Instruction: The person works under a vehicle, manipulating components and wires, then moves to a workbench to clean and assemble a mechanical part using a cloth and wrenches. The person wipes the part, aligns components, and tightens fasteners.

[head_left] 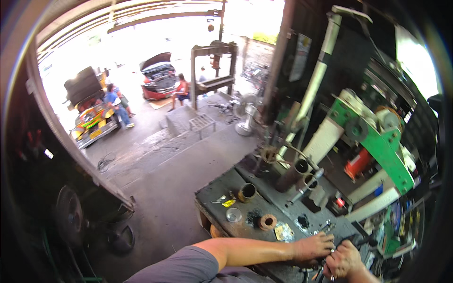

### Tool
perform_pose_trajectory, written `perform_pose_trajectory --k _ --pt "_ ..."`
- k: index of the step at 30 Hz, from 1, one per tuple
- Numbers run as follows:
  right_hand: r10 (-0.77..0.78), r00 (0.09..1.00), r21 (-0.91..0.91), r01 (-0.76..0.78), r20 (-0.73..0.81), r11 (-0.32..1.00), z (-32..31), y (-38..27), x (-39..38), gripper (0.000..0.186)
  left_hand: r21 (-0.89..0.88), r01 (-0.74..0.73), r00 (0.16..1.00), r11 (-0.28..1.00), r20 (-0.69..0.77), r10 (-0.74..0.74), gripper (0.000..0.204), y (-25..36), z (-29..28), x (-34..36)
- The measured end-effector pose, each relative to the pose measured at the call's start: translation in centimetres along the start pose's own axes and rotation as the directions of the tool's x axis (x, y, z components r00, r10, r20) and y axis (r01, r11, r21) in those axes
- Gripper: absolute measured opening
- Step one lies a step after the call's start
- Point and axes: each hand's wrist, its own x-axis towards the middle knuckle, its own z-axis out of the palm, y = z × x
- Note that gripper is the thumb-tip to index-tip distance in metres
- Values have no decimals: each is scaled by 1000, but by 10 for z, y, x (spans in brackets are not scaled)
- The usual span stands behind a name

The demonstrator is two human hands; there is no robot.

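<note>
My left hand (313, 248) reaches across the dark workbench (245, 176) with its palm down and fingers bent over something small. Close against it, my right hand (343, 260) is closed in a fist, and bits of shiny metal show between the two hands. What either hand grips is too small and covered to name. A black bench tool with a bar (366, 241) stands just beyond the right hand. Small shiny metal pieces (325, 227) lie by the left fingertips. Left of them are a stained white pad (284, 232) and a copper-coloured ring (268, 222).
On the bench are a clear round dish (233, 215), a rusty cup (247, 192) and upright metal tubes (291, 175). A green-and-white machine frame (370, 139) stands to the right. A white fan (245, 118), a press frame (214, 75), people and cars with raised hoods are farther off.
</note>
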Motion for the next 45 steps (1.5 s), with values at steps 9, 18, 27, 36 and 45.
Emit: perform_pose_trajectory --k 9,18,27,36,45 --pt "81 992 51 -86 94 995 -1 -8 -16 15 7 151 973 989 -180 -147 118 -4 -31 6" --pt "-14 996 112 4 91 994 23 9 -8 37 15 336 936 942 109 -335 90 -1 -40 23" --pt "467 883 203 -465 37 862 25 -31 -10 32 36 380 925 924 5 -380 87 2 -24 11" --pt "418 830 181 -377 -370 908 -6 1 -69 12 -21 301 946 953 134 -296 102 -14 -30 28" --pt "598 800 196 -580 -46 791 26 -8 -104 10 -110 189 975 976 140 -173 103 -25 -31 36"
